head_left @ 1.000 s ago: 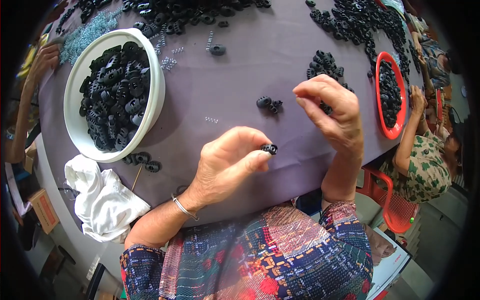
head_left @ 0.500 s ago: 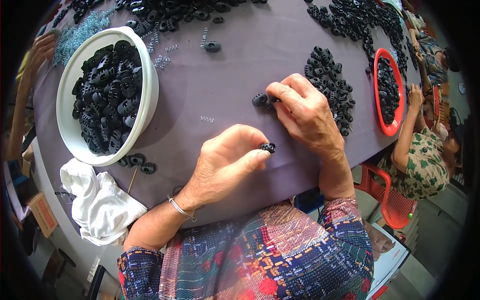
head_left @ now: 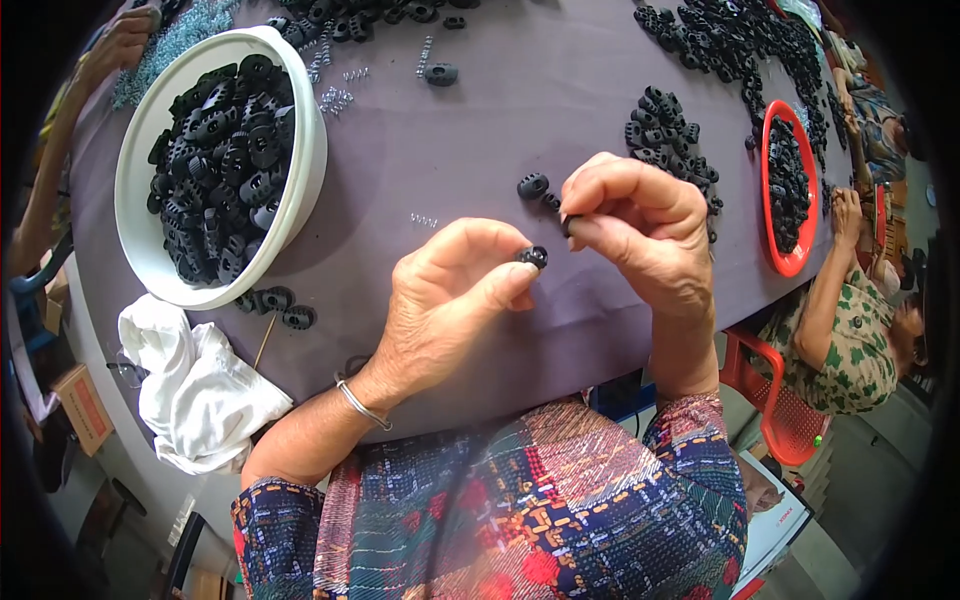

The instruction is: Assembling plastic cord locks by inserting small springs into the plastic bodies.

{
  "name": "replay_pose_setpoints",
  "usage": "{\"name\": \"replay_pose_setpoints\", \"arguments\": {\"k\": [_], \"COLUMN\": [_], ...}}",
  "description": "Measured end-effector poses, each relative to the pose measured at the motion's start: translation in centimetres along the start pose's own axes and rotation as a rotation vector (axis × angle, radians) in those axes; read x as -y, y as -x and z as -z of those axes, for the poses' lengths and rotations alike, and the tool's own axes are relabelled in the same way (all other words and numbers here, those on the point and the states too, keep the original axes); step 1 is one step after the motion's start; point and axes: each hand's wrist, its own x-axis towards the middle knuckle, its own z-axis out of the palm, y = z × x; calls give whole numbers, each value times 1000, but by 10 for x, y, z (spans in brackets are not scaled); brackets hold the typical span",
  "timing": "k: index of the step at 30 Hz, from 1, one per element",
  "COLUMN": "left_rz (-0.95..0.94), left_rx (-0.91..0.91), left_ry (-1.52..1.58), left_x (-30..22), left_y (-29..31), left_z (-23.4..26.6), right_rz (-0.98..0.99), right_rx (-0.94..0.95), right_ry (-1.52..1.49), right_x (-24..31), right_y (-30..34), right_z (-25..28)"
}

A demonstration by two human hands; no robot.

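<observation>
Between thumb and index finger, my left hand (head_left: 440, 300) pinches a black plastic cord-lock piece (head_left: 533, 257), its holed end facing outward. Close by on the right, my right hand (head_left: 645, 235) grips a small black plastic part (head_left: 569, 224) in its fingertips, mostly hidden by them. The two held parts are apart. Just beyond my right fingertips, a black cord-lock barrel (head_left: 532, 186) lies on the table with a smaller black part (head_left: 551, 202) beside it. One loose metal spring (head_left: 424, 220) rests beyond my left hand.
A white bowl (head_left: 312, 170) full of black pieces stands at left, beside a white cloth (head_left: 205, 395). A heap of black pieces (head_left: 665, 130) lies at right, near a red tray (head_left: 796, 258). Springs (head_left: 185, 50) are piled far left. Other people's hands (head_left: 846, 215) are at the table edges.
My right hand has come away from the loose pieces on the table and now has a small black part in its fingertips. My left hand keeps its piece, its end turned slightly.
</observation>
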Motion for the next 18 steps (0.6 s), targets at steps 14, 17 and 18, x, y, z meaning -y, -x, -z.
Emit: {"name": "replay_pose_setpoints", "arguments": {"k": [14, 17, 18], "left_rz": [-16, -25, -21], "left_rx": [-14, -17, -16], "left_ry": [1, -30, -32], "left_x": [0, 1, 2], "left_y": [0, 0, 0], "left_z": [1, 2, 2], "right_rz": [-54, -62, -52], "right_rx": [-31, 23, 8], "right_ry": [45, 181, 171], "right_x": [-3, -1, -2], "right_y": [3, 4, 4], "right_z": [-13, -10, -12]}}
